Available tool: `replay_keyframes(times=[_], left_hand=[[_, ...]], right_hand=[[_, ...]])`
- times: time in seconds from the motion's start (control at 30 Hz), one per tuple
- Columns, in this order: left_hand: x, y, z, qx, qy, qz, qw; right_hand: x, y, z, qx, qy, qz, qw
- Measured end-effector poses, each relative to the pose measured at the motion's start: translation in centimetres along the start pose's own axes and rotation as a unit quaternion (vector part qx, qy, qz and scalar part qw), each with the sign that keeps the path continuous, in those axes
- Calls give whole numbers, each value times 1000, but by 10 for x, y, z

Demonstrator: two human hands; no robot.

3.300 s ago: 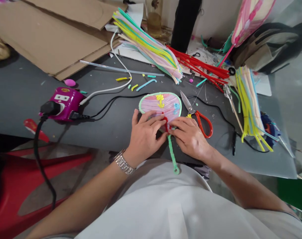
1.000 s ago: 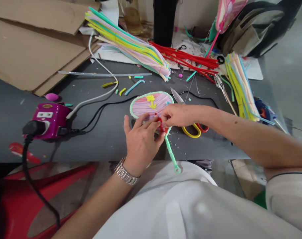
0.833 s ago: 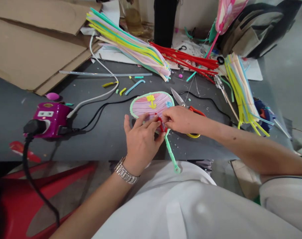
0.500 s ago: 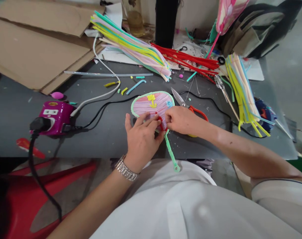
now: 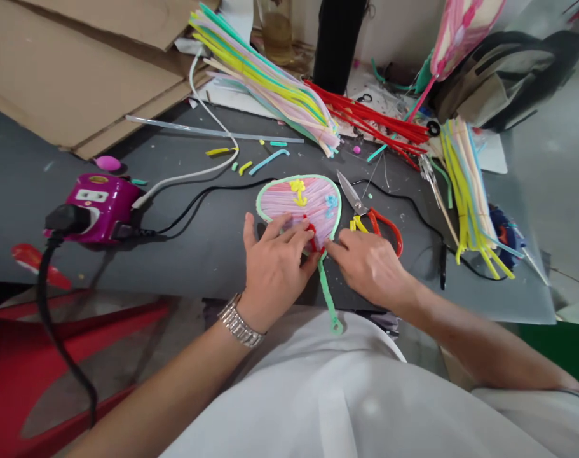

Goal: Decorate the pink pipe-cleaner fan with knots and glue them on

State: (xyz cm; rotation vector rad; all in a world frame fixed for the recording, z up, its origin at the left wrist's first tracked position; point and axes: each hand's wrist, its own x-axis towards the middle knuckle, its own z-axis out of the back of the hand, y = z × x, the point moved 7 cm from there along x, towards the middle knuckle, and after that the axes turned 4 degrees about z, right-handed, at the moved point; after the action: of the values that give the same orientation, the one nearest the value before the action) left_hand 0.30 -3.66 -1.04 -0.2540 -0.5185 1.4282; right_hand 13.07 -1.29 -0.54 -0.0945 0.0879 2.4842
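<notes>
A small pink fan (image 5: 296, 200) made of pipe cleaners, with a mint-green rim, lies on the dark table (image 5: 213, 254). Its green handle (image 5: 328, 299) points toward me over the table edge. My left hand (image 5: 272, 267), a metal watch on its wrist, lies on the fan's lower part with fingers spread flat. Its fingertips touch a small red pipe-cleaner piece (image 5: 312, 234) at the fan's base. My right hand (image 5: 370, 264) pinches at that same red piece from the right.
Scissors (image 5: 372, 219) with red and yellow handles lie just right of the fan. A magenta power strip (image 5: 101, 198) with cables sits left. Bundles of coloured pipe cleaners (image 5: 270, 79) and red ones (image 5: 379, 124) lie behind, yellow ones (image 5: 468, 191) right. Cardboard (image 5: 70, 63) covers the far left.
My right hand has drawn back from above the scissors to the fan's lower right, uncovering them. My left hand stays on the fan. The view has shifted slightly.
</notes>
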Motion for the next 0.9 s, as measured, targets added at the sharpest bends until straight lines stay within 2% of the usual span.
replay_keyframes(times=[0.13, 0.23, 0.43, 0.7, 0.9], left_hand=[[0, 1, -1, -7, -5, 4, 1000], [0, 2, -1, -6, -8, 6, 1000], [0, 1, -1, -4, -12, -1, 1000], [-4, 0, -3, 18, -11, -27, 999], [-7, -3, -4, 33, -18, -46, 998]], right_hand=[[-15, 14, -10, -69, -22, -28, 997], [-17, 17, -16, -59, -39, -58, 996], [-16, 20, -14, -62, -119, -84, 987], [-9, 13, -11, 6, -123, -77, 989], [-6, 11, -17, 4, -133, -59, 989]])
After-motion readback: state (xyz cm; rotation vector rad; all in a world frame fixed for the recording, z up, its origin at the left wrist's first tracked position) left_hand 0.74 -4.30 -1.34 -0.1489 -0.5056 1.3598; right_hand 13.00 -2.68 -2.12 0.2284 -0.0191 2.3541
